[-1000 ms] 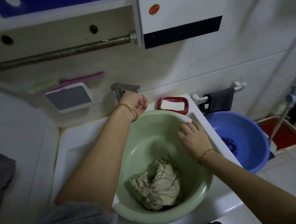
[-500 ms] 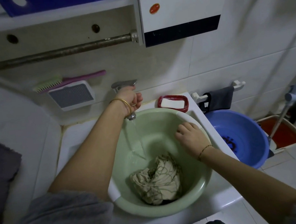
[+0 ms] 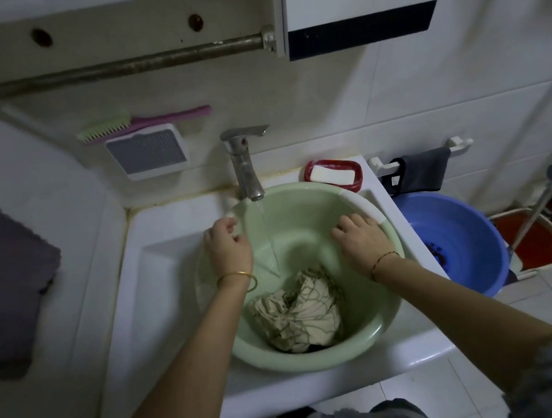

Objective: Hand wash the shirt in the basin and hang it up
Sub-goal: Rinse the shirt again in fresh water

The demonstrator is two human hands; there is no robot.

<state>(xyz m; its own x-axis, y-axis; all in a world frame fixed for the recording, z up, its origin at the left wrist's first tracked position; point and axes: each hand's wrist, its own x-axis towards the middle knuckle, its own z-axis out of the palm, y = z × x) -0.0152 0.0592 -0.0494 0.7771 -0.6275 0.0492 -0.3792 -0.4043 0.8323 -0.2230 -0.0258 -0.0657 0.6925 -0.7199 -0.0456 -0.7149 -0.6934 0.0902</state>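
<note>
White-tiled bathroom walls close in around a white sink [image 3: 160, 289], with a dark grey towel [image 3: 3, 281] lying at far left and a green-and-pink brush [image 3: 136, 123] hung above a white grille [image 3: 147, 152].

The left hand [image 3: 229, 247], which a second ago was up on the faucet [image 3: 244, 164] lever, has come down to the left rim of the green basin [image 3: 317, 357] standing in the sink. Its fingers [image 3: 225, 224] are curled at the rim, but I cannot tell whether they grasp it or merely hang there. A thin stream of water [image 3: 269, 240], absent a second ago, now runs from the spout onto the basin's inner wall.

The beige shirt [image 3: 299, 312] lies bunched in the bottom of the basin on the near side, just short of where the stream lands. The right hand [image 3: 361, 239] rests released on the right rim, as before, fingers laid fairly flat.

Behind it sits a red soap dish [image 3: 332, 174] holding a white bar; further right are a blue basin [image 3: 457, 234] and a red mop bucket [image 3: 536, 239] on the floor.

Filling looks to have only begun, so soaking, soaping, scrubbing and hanging all remain.
</note>
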